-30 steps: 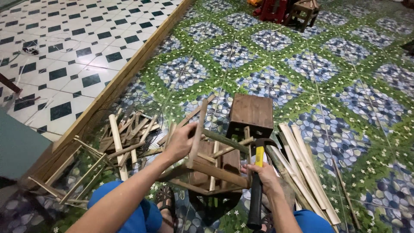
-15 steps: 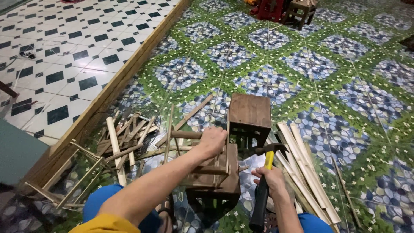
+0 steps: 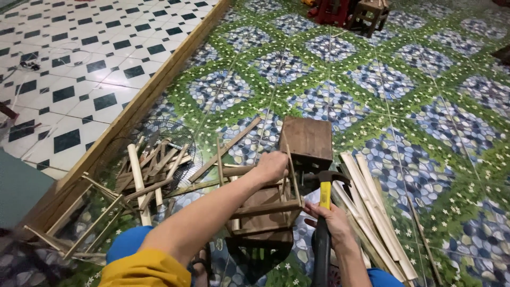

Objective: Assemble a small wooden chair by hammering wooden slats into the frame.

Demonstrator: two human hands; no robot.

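My left hand (image 3: 272, 166) grips the top of a small wooden slat frame (image 3: 264, 211) that stands on the floor between my knees. My right hand (image 3: 333, 222) holds a hammer (image 3: 323, 199) with a yellow and black handle; its dark head sits just right of the frame. Just behind the frame stands a dark brown wooden block-shaped stool (image 3: 307, 141), upright on the patterned floor.
A heap of bamboo sticks (image 3: 149, 172) lies on a round fan grille (image 3: 159, 143) to the left. Long pale bamboo strips (image 3: 374, 212) lie to the right. A wooden beam (image 3: 133, 114) separates the green floor from black-and-white tiles. Small stools (image 3: 372, 13) stand far off.
My left hand has shifted right along the frame and the frame has been turned. The hammer has stayed beside it in my right hand.
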